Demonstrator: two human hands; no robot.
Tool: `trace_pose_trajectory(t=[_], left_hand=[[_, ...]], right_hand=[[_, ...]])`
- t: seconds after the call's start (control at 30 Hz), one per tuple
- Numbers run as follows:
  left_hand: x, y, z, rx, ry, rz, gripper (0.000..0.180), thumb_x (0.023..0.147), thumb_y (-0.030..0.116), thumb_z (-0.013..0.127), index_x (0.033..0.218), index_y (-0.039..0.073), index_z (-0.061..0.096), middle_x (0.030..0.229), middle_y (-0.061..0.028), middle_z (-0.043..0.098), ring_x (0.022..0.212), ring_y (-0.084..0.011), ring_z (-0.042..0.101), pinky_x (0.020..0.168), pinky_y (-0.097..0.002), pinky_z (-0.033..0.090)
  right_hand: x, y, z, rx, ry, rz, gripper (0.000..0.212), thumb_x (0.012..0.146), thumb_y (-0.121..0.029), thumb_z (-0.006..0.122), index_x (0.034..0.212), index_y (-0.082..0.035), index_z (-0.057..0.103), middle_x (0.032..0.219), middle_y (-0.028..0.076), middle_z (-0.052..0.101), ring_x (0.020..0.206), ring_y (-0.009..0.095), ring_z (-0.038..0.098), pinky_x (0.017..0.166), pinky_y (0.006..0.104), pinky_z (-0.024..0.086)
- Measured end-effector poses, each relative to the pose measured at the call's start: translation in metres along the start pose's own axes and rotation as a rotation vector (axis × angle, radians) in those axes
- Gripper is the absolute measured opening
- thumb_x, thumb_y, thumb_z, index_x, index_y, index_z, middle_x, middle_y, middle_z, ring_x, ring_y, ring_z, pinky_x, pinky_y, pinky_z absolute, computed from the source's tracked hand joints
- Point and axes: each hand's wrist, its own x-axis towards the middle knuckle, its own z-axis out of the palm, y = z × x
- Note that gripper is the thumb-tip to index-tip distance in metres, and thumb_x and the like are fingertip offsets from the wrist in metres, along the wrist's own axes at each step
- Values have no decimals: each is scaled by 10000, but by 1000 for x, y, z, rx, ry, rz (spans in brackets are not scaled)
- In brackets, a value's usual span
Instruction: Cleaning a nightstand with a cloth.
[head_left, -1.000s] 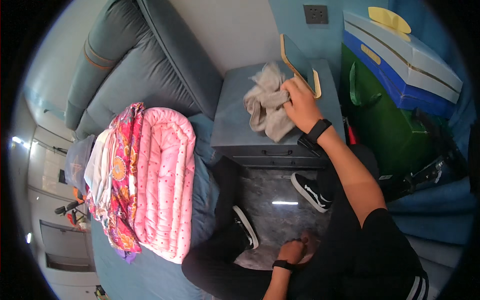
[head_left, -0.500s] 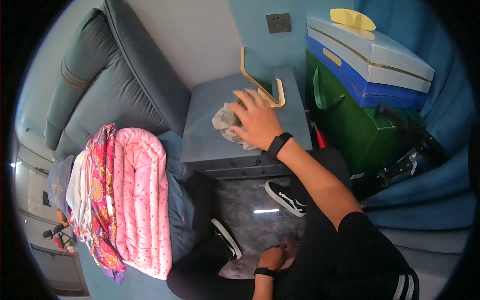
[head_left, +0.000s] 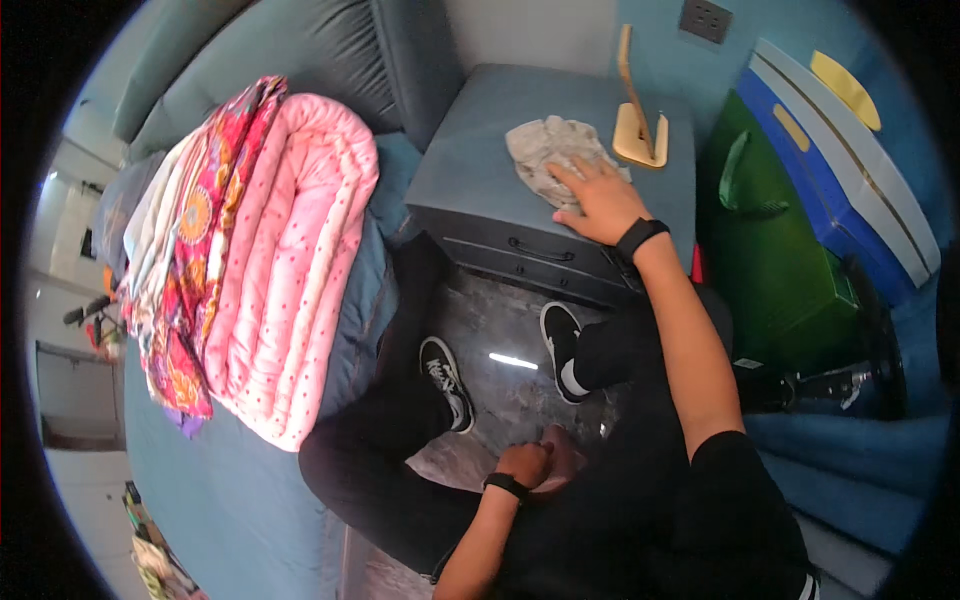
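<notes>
A crumpled grey cloth (head_left: 545,150) lies spread out on the blue-grey nightstand (head_left: 470,170). Palm down, my right hand (head_left: 603,203) rests on the cloth's near right part with its fingers stretched and apart. Just behind that hand stands a small mirror (head_left: 640,140) on a wooden base, seen nearly edge-on. Low between my legs, my left hand (head_left: 525,463) is closed, its fingers curled beside a smooth reddish-brown shape (head_left: 563,455). Whatever those fingers hold is hidden from view.
On the bed (head_left: 220,500) at left sit a folded pink quilt (head_left: 290,260) and a patterned cloth (head_left: 200,230). Right of the nightstand are a large green bag (head_left: 770,260) and blue and white boxes (head_left: 850,170). Drawers with dark handles (head_left: 540,250) face my shoes.
My right hand has come down from above the cloth and now presses flat on it. The cloth looks more spread out. My view has shifted, and the left hand stays low and closed.
</notes>
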Motion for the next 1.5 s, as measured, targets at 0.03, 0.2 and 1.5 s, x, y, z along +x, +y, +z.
trace_pose_trajectory(t=[0.03,0.2,1.5], left_hand=[[0,1,-4,27,58,16,273,924,231,464,1070,68,628,889,-173,689,822,-357,674,712,-474,528],[2,3,-4,37,30,-25,274,878,184,532,1114,77,623,891,-186,683,811,-363,672,697,-454,537],[10,-8,9,43,-105,-61,292,913,289,482,1094,149,663,930,-177,684,824,-364,675,674,-451,539]], right_hand=[[1,-2,1,4,-9,-19,709,799,-410,683,1425,-242,395,1449,194,393,1288,459,395,1049,493,381],[1,-2,10,-32,3,-24,763,775,-424,701,1441,-267,363,1448,201,389,1306,481,363,1044,502,386],[1,-8,-28,7,-116,-52,317,728,-172,710,1014,-93,598,944,186,645,936,380,614,811,472,488]])
